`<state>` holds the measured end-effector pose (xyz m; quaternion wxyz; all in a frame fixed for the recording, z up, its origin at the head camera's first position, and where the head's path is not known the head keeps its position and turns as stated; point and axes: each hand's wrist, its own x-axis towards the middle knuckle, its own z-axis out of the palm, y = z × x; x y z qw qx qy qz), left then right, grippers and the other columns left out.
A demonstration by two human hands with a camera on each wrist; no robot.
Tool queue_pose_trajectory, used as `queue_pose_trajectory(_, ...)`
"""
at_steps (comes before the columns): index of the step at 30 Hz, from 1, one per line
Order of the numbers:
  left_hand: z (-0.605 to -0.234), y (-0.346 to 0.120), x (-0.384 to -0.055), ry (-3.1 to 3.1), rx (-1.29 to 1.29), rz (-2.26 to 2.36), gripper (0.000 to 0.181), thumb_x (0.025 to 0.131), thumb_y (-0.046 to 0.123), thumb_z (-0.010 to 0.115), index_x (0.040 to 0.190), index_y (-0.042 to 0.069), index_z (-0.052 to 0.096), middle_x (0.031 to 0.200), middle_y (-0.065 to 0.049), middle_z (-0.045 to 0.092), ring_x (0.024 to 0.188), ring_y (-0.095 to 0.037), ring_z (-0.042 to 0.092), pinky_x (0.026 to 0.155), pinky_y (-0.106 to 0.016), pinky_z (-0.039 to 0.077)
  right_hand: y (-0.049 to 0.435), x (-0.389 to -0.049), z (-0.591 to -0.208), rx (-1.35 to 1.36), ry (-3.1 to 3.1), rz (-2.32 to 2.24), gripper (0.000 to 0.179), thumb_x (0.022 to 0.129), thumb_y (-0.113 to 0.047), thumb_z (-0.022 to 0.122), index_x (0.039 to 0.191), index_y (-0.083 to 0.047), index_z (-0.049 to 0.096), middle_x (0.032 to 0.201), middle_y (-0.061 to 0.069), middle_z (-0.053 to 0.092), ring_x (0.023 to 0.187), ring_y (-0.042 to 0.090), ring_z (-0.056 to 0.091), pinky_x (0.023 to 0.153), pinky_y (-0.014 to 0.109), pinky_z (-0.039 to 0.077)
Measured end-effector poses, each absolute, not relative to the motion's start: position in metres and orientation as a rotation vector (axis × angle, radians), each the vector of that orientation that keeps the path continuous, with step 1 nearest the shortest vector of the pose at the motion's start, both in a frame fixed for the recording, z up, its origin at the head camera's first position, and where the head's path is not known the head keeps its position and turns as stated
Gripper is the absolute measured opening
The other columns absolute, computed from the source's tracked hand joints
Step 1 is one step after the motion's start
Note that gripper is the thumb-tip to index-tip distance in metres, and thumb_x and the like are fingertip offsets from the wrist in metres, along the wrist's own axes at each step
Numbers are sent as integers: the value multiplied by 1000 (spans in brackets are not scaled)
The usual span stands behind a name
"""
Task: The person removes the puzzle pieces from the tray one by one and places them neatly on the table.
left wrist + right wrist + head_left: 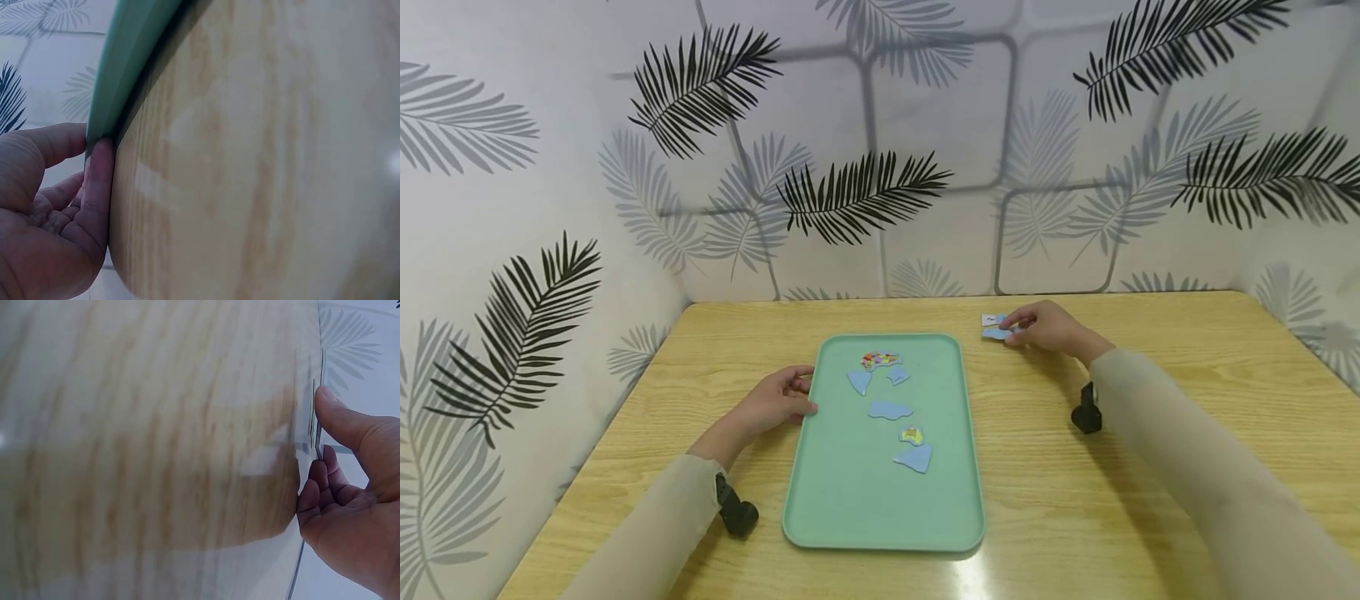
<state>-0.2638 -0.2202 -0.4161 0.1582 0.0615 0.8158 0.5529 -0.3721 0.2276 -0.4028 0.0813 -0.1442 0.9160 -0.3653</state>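
A green tray (865, 508) lies on the table with several irregular flat puzzle pieces spread over it, mostly light blue. My left hand (775, 398) grips the tray's left rim, thumb on the rim and fingers tucked beneath its edge in the left wrist view. Beyond the tray's far right corner, my right hand (1047, 327) pinches a light-blue puzzle piece (997, 333) between thumb and fingers. Right behind it lies a white-and-blue puzzle piece (991, 319). In the right wrist view the pinched piece (319, 425) shows edge-on, its near face hidden.
On the tray, a multicoloured piece (880, 360) sits near the far end and a small yellow-patterned piece (912, 435) right of centre. The wooden table (1150, 517) ends against a leaf-patterned backdrop (925, 242) at the back and left.
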Motion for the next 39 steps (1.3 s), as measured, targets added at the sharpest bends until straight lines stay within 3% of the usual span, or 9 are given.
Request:
queue_pose_trajectory(3,-416,-220,-264,2328,173,1583,65,90,-1,64,147,-2,35,115,-18,51,95,-22,57,79,-36,54,228,-373,-403,-431,2742,-1084,23,89,-13,72,110,-3,73,128,22,56,116,38,51,98,50,39)
queue_pose_trajectory(19,-413,-219,-263,2332,181,1576,65,90,0,64,147,-1,34,115,-17,49,95,-22,55,80,-36,54,226,-373,-402,-399,2741,-1090,25,89,-14,72,111,-1,71,126,22,55,112,34,49,95,46,37)
queue_pose_trajectory(39,-414,-219,-264,2333,163,1566,65,90,0,64,147,-2,34,116,-17,49,96,-22,55,79,-36,54,223,-371,-403,-377,2702,-1110,25,90,-11,70,112,1,70,133,25,51,121,41,46,104,53,33)
